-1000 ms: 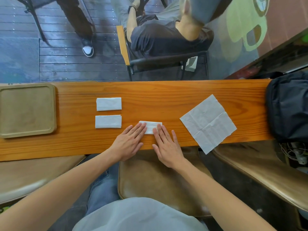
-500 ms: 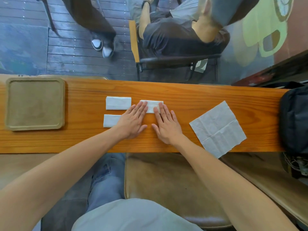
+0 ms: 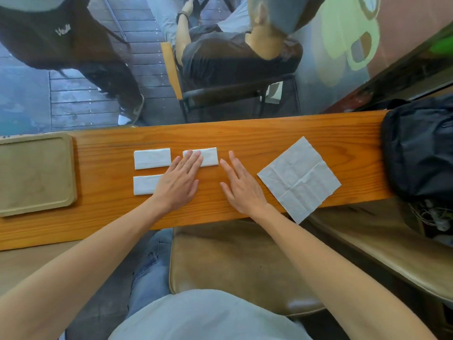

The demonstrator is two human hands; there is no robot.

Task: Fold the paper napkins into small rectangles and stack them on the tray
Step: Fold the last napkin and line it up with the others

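On a wooden counter (image 3: 269,133), the left hand (image 3: 179,185) lies flat, fingertips on a folded napkin (image 3: 208,157). The right hand (image 3: 241,190) rests flat, holding nothing. Two more folded napkins (image 3: 152,158) lie left. An unfolded napkin (image 3: 299,179) sits right, beside a black bag (image 3: 419,148). The tray (image 3: 34,175) is far left.

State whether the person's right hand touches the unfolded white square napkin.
Apart: the head view shows bare wood between the right hand and the unfolded white square napkin.

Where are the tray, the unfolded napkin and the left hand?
tray (image 3: 14,207): head view, its near raised rim.
unfolded napkin (image 3: 299,179): head view, its creased middle.
left hand (image 3: 179,182): head view, its back.
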